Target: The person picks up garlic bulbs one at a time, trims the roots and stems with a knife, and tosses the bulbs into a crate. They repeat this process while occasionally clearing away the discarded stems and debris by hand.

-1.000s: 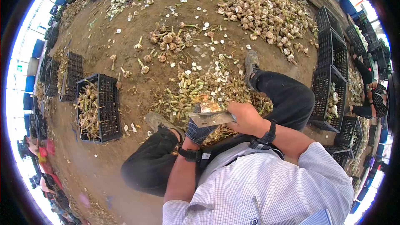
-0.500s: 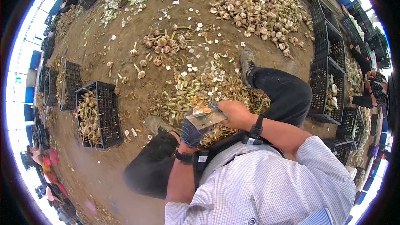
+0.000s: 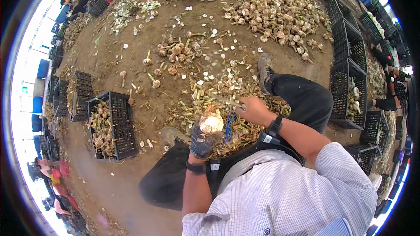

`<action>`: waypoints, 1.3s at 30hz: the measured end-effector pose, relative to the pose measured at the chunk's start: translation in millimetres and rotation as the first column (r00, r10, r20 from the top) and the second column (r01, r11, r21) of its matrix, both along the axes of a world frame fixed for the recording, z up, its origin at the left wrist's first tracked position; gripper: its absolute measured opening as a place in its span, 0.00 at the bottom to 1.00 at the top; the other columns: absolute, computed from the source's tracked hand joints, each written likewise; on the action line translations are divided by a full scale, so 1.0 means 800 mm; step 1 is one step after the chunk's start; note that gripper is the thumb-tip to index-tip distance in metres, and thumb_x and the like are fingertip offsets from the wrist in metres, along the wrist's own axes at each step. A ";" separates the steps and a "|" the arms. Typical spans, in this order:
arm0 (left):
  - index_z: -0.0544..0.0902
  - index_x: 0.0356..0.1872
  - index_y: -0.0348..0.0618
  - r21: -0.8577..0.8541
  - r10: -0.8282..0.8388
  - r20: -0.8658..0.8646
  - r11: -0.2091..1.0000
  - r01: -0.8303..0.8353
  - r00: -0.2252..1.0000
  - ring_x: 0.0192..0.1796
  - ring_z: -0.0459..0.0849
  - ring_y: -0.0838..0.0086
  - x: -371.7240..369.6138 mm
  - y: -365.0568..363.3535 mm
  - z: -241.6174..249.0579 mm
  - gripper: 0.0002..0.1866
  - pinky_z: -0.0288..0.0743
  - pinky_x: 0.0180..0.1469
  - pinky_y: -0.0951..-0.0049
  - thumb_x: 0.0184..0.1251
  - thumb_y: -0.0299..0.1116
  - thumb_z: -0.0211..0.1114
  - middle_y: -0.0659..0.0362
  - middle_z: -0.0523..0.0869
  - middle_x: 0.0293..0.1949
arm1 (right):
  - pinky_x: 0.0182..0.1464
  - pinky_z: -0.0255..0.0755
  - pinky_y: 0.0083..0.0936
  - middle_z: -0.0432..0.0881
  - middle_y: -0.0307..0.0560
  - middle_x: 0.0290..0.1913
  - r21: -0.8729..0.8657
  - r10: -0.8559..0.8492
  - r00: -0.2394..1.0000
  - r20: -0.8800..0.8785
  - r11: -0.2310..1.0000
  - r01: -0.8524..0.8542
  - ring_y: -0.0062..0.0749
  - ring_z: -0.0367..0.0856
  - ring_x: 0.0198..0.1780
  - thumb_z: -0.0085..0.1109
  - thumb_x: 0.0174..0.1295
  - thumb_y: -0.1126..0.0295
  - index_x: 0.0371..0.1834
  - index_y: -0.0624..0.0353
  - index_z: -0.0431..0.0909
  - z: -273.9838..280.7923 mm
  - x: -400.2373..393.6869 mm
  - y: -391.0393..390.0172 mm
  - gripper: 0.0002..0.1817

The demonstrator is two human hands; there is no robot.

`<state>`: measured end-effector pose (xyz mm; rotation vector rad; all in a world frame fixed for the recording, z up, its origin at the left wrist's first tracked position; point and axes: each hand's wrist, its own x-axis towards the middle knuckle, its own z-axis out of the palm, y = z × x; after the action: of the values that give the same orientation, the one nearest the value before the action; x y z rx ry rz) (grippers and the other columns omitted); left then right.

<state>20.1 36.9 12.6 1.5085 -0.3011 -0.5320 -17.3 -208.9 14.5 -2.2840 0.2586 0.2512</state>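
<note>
Bulb of garlic, round, with a pale, smooth face (image 3: 211,123), sits in my left hand (image 3: 202,142), which wears a dark grey-blue glove. Grip: fingers clamped about its near and outer sides, pale face turned up toward my eyes. Left forearm extends forward from my body, elbow bent, wrist low over my lap.

Right hand (image 3: 254,111), bare: fist closed on the near end of a thin, flat-bladed metal knife (image 3: 225,100). Forearm enters diagonally from the right; knuckles up. Blade seen almost edge-on, pointing leftward and away from me, beyond the bulb and apart from it.

Markings: white label on the black left wrist strap (image 3: 215,166); another white label on the black right wrist strap (image 3: 267,139). Marks on both too small to read. Round dark emblem on my white checked shirt (image 3: 267,231), its writing not legible.

Surroundings: loose blue cord (image 3: 229,127) just right of the bulb; green and straw-coloured stem trimmings (image 3: 192,107) beneath and beyond both hands. Farther forward, a small cluster of stemmed garlic (image 3: 177,50); ahead and to the right, a large garlic pile (image 3: 280,15). Left of the grip, a black plastic slatted crate (image 3: 124,126) holding more garlic.
</note>
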 end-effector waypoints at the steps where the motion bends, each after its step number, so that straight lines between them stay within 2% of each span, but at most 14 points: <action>1: 0.80 0.53 0.37 -0.034 0.009 -0.063 0.999 -0.012 0.998 0.47 0.84 0.71 0.002 0.000 -0.004 0.24 0.79 0.50 0.68 0.56 0.34 0.75 0.56 0.87 0.47 | 0.40 0.75 0.47 0.81 0.63 0.28 0.026 0.008 1.000 -0.020 1.000 -0.007 0.59 0.81 0.32 0.63 0.59 0.58 0.36 0.65 0.81 0.011 0.001 0.003 0.18; 3: 0.80 0.54 0.37 -0.101 0.023 -0.195 0.994 -0.044 0.980 0.48 0.84 0.72 0.004 -0.001 -0.011 0.25 0.79 0.50 0.68 0.56 0.34 0.76 0.56 0.87 0.47 | 0.40 0.75 0.46 0.82 0.60 0.31 0.061 0.049 0.994 0.101 0.997 -0.055 0.58 0.81 0.34 0.66 0.56 0.61 0.35 0.62 0.80 0.016 -0.007 0.015 0.14; 4: 0.80 0.54 0.38 0.068 -0.077 0.054 0.995 0.073 0.996 0.48 0.85 0.70 0.007 0.005 -0.013 0.25 0.79 0.50 0.68 0.56 0.34 0.76 0.56 0.87 0.47 | 0.40 0.75 0.46 0.82 0.59 0.31 0.074 0.067 0.985 0.160 0.994 -0.080 0.57 0.81 0.35 0.66 0.55 0.62 0.34 0.62 0.80 0.020 -0.011 0.021 0.13; 8: 0.80 0.54 0.39 0.227 -0.164 0.089 0.964 0.140 0.982 0.49 0.85 0.67 0.008 0.006 -0.038 0.25 0.79 0.52 0.66 0.55 0.35 0.76 0.55 0.88 0.47 | 0.38 0.74 0.44 0.80 0.56 0.30 -0.008 0.208 0.942 0.262 0.977 -0.213 0.56 0.81 0.35 0.69 0.51 0.65 0.34 0.60 0.79 0.040 -0.016 0.034 0.12; 12: 0.81 0.52 0.39 0.011 -0.102 -0.047 0.995 0.103 0.994 0.46 0.87 0.70 0.000 -0.001 -0.019 0.21 0.81 0.48 0.66 0.57 0.32 0.74 0.57 0.88 0.46 | 0.38 0.74 0.45 0.79 0.54 0.31 -0.099 0.301 0.899 0.318 0.954 -0.284 0.56 0.81 0.36 0.70 0.50 0.65 0.34 0.59 0.78 0.043 -0.016 0.031 0.13; 15: 0.81 0.51 0.38 0.372 -0.370 0.300 0.894 0.249 0.879 0.45 0.87 0.71 0.022 -0.007 0.004 0.19 0.82 0.45 0.67 0.59 0.30 0.72 0.55 0.88 0.46 | 0.39 0.75 0.46 0.80 0.56 0.30 -0.090 0.265 0.930 0.255 0.964 -0.251 0.57 0.81 0.35 0.68 0.50 0.63 0.33 0.60 0.79 0.029 -0.017 0.026 0.13; 18: 0.82 0.50 0.38 -0.163 0.010 -0.072 0.986 -0.022 0.997 0.43 0.85 0.73 -0.001 -0.006 -0.038 0.17 0.80 0.45 0.72 0.59 0.29 0.71 0.57 0.87 0.44 | 0.43 0.77 0.46 0.83 0.57 0.33 -0.295 0.183 0.966 -0.181 0.927 -0.231 0.54 0.83 0.38 0.65 0.54 0.60 0.34 0.62 0.81 -0.036 0.000 -0.014 0.15; 21: 0.80 0.54 0.39 -0.085 -0.044 0.057 0.995 0.049 0.997 0.47 0.85 0.72 0.015 -0.009 -0.004 0.22 0.80 0.50 0.69 0.57 0.30 0.72 0.57 0.87 0.47 | 0.42 0.77 0.44 0.84 0.60 0.34 -0.252 0.048 0.952 -0.302 0.959 -0.128 0.51 0.84 0.39 0.64 0.58 0.54 0.37 0.66 0.83 -0.045 -0.015 -0.039 0.21; 24: 0.78 0.55 0.38 -0.067 0.001 -0.213 0.998 -0.016 0.977 0.46 0.86 0.69 0.011 -0.018 -0.029 0.30 0.80 0.48 0.65 0.52 0.39 0.78 0.54 0.87 0.47 | 0.42 0.77 0.43 0.84 0.62 0.37 0.074 -0.103 0.992 -0.069 0.991 0.108 0.49 0.85 0.39 0.63 0.60 0.49 0.43 0.68 0.82 -0.034 -0.012 -0.025 0.27; 27: 0.74 0.58 0.36 0.427 -0.278 -0.085 0.857 0.287 0.957 0.45 0.86 0.67 0.019 -0.040 -0.040 0.35 0.80 0.47 0.66 0.51 0.41 0.79 0.51 0.87 0.46 | 0.46 0.76 0.36 0.85 0.58 0.43 0.421 -0.042 0.970 -0.239 0.896 0.143 0.41 0.84 0.41 0.68 0.57 0.47 0.53 0.69 0.80 0.014 0.002 0.007 0.34; 31: 0.74 0.56 0.33 0.708 -0.376 -0.042 0.642 0.293 0.926 0.49 0.86 0.55 0.002 -0.043 -0.058 0.41 0.78 0.50 0.59 0.48 0.52 0.80 0.44 0.86 0.47 | 0.41 0.76 0.26 0.86 0.50 0.41 0.449 -0.006 0.998 -0.062 0.893 0.034 0.29 0.83 0.39 0.72 0.55 0.49 0.53 0.68 0.80 -0.028 0.004 0.034 0.33; 34: 0.70 0.62 0.30 0.560 -0.243 -0.124 0.783 0.270 0.962 0.53 0.84 0.50 -0.012 -0.025 -0.137 0.47 0.77 0.53 0.58 0.48 0.55 0.79 0.38 0.83 0.51 | 0.35 0.73 0.19 0.85 0.43 0.35 0.695 -0.042 0.961 -0.273 0.682 0.227 0.21 0.81 0.34 0.72 0.57 0.57 0.52 0.65 0.81 -0.048 0.013 0.018 0.26; 37: 0.68 0.65 0.28 0.458 -0.142 -0.134 0.869 0.188 0.981 0.53 0.83 0.56 -0.008 -0.031 -0.110 0.46 0.76 0.54 0.63 0.53 0.50 0.77 0.39 0.83 0.52 | 0.26 0.67 0.23 0.83 0.39 0.28 0.483 -0.270 0.834 -0.480 0.713 0.509 0.21 0.76 0.25 0.63 0.66 0.66 0.44 0.65 0.83 -0.020 0.056 -0.056 0.12; 39: 0.66 0.66 0.27 0.397 -0.074 -0.133 0.910 0.121 0.988 0.53 0.82 0.62 -0.001 -0.028 -0.074 0.44 0.75 0.55 0.67 0.57 0.46 0.76 0.42 0.83 0.52 | 0.36 0.75 0.28 0.83 0.44 0.40 0.778 -0.599 0.791 -0.124 0.436 0.452 0.30 0.80 0.38 0.58 0.71 0.55 0.51 0.65 0.78 -0.089 0.090 -0.162 0.21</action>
<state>18.9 14.5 -46.5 1.8610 -0.1824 -0.7948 54.5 -338.5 -57.1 -1.2281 0.6319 -0.1630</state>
